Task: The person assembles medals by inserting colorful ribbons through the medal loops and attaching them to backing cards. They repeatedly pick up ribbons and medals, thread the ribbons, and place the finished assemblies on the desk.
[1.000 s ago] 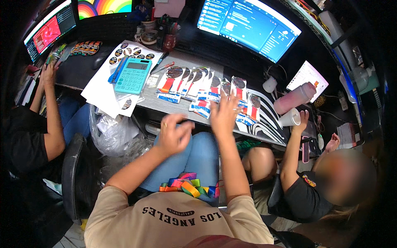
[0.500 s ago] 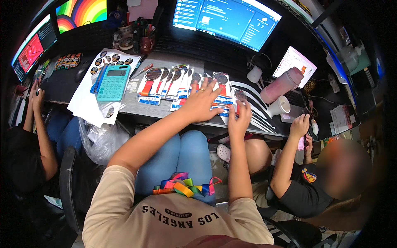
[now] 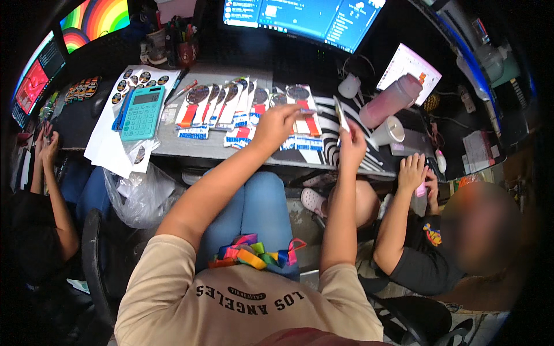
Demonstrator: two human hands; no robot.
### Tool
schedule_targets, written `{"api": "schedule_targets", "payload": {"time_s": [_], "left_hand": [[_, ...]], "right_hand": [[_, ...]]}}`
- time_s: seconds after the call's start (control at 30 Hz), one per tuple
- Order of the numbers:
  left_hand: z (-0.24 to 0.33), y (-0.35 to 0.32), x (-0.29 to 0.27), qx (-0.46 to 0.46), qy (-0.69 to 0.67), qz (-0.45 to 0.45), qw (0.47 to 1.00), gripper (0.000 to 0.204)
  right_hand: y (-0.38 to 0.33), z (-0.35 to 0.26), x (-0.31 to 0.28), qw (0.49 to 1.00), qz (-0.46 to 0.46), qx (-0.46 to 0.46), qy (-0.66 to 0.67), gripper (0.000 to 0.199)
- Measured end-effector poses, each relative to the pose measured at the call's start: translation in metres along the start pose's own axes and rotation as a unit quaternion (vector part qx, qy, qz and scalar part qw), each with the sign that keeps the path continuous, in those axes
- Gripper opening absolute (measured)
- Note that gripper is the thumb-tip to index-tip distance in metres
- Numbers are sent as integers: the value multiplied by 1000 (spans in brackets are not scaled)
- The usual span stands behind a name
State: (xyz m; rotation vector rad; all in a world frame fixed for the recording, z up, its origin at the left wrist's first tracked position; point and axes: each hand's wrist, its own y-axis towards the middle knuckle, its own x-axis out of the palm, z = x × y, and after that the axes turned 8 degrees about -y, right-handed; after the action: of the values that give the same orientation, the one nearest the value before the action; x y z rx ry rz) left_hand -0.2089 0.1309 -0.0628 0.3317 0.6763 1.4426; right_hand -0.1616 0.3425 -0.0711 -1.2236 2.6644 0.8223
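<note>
My right hand (image 3: 352, 147) grips a thin packet (image 3: 340, 114), seen nearly edge-on and lifted above the striped sheet. Just left of it, my left hand (image 3: 278, 126) is raised over the packets with its fingers pinched. A thin pale edge juts from those fingertips, too small to name. Beneath and beyond my hands lie several packets with medals (image 3: 198, 95), each showing a dark disc and a red ribbon on a white card. They overlap in a row on the desk. One packet (image 3: 298, 94) lies just beyond my left fingertips.
A teal calculator (image 3: 142, 113) rests on sheets of round stickers (image 3: 108, 128). Right of my hands stand a pink bottle (image 3: 391, 101) and a white cup (image 3: 388, 131). Looped colourful ribbons (image 3: 257, 254) lie on my lap. Co-workers sit at both sides; one person's hand (image 3: 413, 172) is nearby.
Both hands have risen from the packets on the desk. My right hand has moved right and now holds a packet upright; my left fingers have gone from spread to pinched.
</note>
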Motion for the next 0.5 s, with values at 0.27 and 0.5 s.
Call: {"api": "schedule_targets", "payload": {"time_s": [0.27, 0.5], "left_hand": [[3, 2, -3, 65, 49, -19, 996, 18], [-1, 1, 1, 46, -19, -33, 998, 18]], "right_hand": [[13, -31, 36, 998, -24, 22, 59, 33], [-7, -60, 46, 982, -82, -126, -117, 33]]}}
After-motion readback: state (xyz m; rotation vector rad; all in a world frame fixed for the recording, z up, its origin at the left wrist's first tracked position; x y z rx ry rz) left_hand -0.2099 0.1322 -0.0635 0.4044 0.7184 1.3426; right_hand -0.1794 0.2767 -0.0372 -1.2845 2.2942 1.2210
